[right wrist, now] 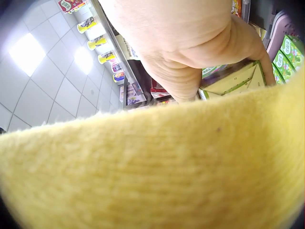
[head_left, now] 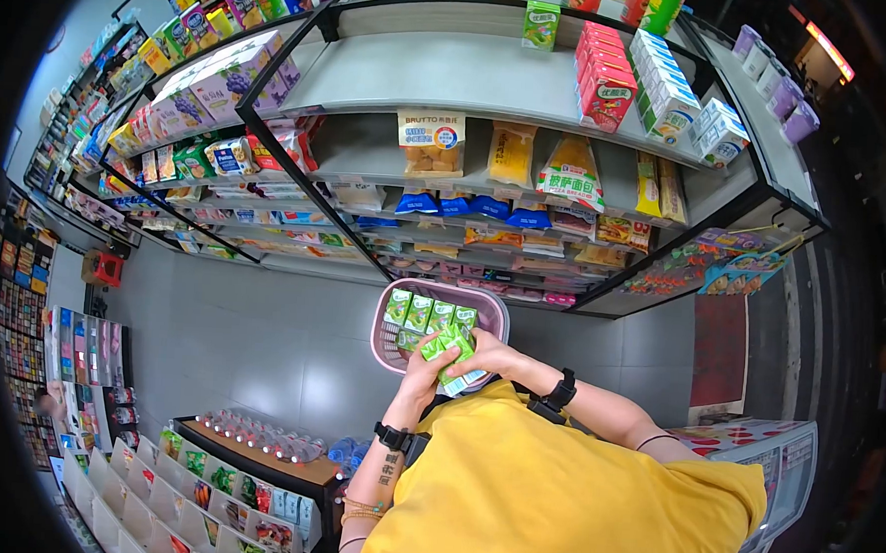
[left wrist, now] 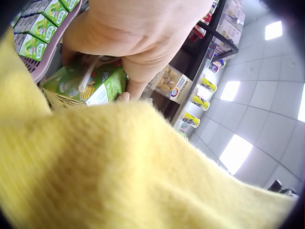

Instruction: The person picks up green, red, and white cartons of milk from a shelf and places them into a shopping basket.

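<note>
Close to the body, over the near side of a pink basket (head_left: 376,323), both hands grip green drink cartons (head_left: 449,345). The left hand (head_left: 424,374) holds them from the left, thumb across the front. From the other side the right hand (head_left: 491,356) wraps its fingers round them. A wrapped straw shows on the side of a held carton (left wrist: 102,85) in the left wrist view. The right wrist view shows the pale folded end of a carton (right wrist: 234,82) under the fingers. More green cartons (head_left: 419,311) stand in rows inside the basket.
Shelves (head_left: 424,70) rise just beyond the basket, with bagged bread (head_left: 432,144), red cartons (head_left: 606,80) and a lone green carton (head_left: 540,26). Behind on the left is a rack of snack packets (head_left: 196,489) beside bottles (head_left: 259,435). A glass-sided case (head_left: 783,475) stands at the right.
</note>
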`<state>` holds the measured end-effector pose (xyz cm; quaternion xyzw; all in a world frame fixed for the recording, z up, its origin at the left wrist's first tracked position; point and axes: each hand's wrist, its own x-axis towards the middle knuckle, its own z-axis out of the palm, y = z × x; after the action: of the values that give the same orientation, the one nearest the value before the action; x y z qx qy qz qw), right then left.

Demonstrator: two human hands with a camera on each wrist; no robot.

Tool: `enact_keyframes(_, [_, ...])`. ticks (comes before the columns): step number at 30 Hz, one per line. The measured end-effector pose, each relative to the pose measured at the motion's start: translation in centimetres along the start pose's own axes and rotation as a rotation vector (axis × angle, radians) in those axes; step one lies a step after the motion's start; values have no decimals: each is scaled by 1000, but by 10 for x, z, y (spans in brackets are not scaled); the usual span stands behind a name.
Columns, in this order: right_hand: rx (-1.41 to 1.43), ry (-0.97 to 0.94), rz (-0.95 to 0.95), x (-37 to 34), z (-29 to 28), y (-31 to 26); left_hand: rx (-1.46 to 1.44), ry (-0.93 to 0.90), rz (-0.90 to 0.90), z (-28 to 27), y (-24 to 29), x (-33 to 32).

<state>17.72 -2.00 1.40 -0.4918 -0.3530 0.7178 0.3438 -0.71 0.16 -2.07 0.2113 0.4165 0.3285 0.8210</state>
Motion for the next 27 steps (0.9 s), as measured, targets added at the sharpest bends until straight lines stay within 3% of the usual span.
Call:
enact_keyframes(9, [3,-27,71,-15,14,-39,-24,31,-19,-3,1,-3])
enact_keyframes(12, [-43,-2,152,1,15,-20,-19,37,-27,-12,-1,-1])
enact_keyframes(13, [33,-33,60,4,21,-21,-23,24,-27,-15,-4,1])
enact_keyframes(14, [-38,34,99,4,27,-27,-35,26,-27,-23,-6,3])
enact_keyframes(16, [12,3,103,27,24,19,-10,40,-24,-37,-9,1])
enact_keyframes(20, [27,-5,338,34,43,34,-52,134,-114,-57,-22,-17])
enact_keyframes(24, [-195,-54,503,39,34,69,-75,219,-158,-81,-64,-26])
enact_keyframes(27, [-370,-64,663,49,23,84,-142,351,-84,-105,-90,-44])
